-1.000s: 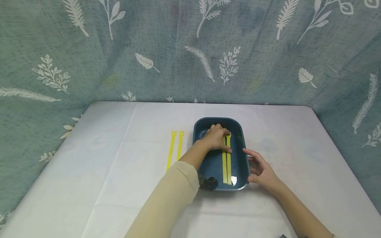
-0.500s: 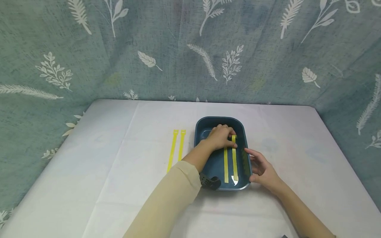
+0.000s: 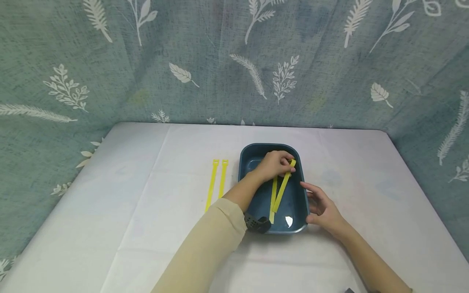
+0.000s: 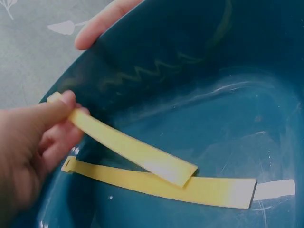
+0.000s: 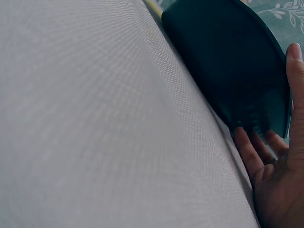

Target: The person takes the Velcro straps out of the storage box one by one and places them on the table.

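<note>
My left hand point(image 3: 275, 165) pinches a yellow cable strap point(image 3: 282, 191) by its head end, between thumb and fingers, inside a dark blue plastic basin point(image 3: 297, 203). In the left wrist view the strap's flat tail slants down across a second yellow strap point(image 4: 213, 192), which lies on the basin floor with its slotted head showing. My right hand point(image 3: 324, 209) touches the basin's right outer side. Its fingertips point(image 5: 242, 135) meet the wall low down in the right wrist view, while the thumb point(image 5: 295, 71) stands near the rim.
Left of the basin, two more yellow straps point(image 3: 211, 185) lie side by side on the white-covered table point(image 3: 176, 228); my left forearm hides their lower ends. A patterned green-blue cloth point(image 3: 205, 73) hangs behind the table. A dark wrist strap point(image 3: 258, 224) overhangs the basin's near-left edge.
My left hand has raised the strap's head end and moved it slightly right, then tilted it across the other strap. Earlier both straps lay nearly parallel. The right hand stays at the basin's side.
</note>
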`<state>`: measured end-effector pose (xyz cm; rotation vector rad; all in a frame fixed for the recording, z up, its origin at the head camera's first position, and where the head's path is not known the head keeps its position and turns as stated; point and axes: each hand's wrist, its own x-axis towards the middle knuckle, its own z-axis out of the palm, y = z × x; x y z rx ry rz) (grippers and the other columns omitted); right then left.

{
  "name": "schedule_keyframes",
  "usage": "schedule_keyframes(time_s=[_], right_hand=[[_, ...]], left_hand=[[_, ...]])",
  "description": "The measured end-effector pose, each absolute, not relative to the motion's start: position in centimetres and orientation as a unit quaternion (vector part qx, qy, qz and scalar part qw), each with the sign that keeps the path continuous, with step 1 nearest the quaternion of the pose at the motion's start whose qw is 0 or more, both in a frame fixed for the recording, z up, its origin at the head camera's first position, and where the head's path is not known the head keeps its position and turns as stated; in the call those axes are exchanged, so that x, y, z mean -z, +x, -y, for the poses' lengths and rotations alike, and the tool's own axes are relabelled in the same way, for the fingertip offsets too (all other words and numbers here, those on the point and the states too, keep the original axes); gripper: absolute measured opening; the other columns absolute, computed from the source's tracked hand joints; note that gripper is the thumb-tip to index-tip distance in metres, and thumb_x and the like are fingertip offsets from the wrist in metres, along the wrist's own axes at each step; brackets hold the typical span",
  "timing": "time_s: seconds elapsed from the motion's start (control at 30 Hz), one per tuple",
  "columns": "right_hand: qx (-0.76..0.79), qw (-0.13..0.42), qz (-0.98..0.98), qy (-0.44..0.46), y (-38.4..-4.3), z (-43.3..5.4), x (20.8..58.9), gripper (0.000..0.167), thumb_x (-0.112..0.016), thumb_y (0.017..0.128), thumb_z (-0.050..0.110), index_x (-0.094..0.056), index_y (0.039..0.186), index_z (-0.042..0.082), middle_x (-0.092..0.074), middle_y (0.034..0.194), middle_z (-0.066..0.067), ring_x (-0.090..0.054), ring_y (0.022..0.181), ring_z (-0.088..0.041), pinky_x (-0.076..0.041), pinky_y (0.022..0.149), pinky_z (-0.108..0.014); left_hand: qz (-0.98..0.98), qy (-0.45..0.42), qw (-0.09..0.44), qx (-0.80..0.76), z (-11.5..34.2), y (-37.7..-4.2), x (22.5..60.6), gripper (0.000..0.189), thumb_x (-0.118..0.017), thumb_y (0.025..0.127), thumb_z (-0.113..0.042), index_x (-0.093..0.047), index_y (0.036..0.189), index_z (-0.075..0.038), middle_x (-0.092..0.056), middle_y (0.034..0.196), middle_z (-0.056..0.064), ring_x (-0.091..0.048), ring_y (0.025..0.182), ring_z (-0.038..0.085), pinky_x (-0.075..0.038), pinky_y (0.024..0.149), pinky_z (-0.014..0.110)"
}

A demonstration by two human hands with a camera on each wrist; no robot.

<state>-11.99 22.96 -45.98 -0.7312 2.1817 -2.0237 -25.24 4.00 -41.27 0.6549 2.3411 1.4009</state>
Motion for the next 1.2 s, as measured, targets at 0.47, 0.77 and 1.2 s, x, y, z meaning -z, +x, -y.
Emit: schedule_keyframes(time_s=[0.47,0.77,1.2], right_hand=[[0.658,0.042,-0.716,-0.230,-12.1,-23.0,45.8,0.079,-0.076,0.081,0.016,-0.031,0.145,0.005,-0.042,0.139,0.003,-0.051,0.117,-0.008,-0.050,0.088,-0.024],[0.651,0.042,-0.728,-0.213,-12.0,-23.0,45.9,0.079,-0.076,0.080,0.014,-0.032,0.145,0.007,-0.040,0.140,0.007,-0.050,0.116,-0.007,-0.051,0.087,-0.024],[0.650,0.042,-0.728,-0.213,-12.0,-23.1,46.1,0.080,-0.077,0.080,0.024,-0.033,0.145,0.007,-0.040,0.141,0.008,-0.050,0.117,-0.007,-0.051,0.087,-0.024]], left_hand=[[-0.711,0.186,0.204,-0.647,-3.9,-25.3,40.3,0.040,-0.065,0.088,-0.007,-0.055,0.126,0.001,-0.069,0.101,0.009,-0.070,0.085,0.017,-0.057,0.067,0.032],[-0.678,0.212,0.179,-0.681,-3.7,-25.1,39.6,0.049,-0.069,0.083,0.001,-0.054,0.130,-0.004,-0.059,0.129,0.011,-0.067,0.098,0.020,-0.056,0.074,0.032],[-0.661,0.224,0.188,-0.691,-2.6,-25.2,38.7,0.073,-0.070,0.079,0.007,-0.040,0.143,-0.014,-0.045,0.144,0.001,-0.067,0.099,0.024,-0.053,0.085,0.033]])
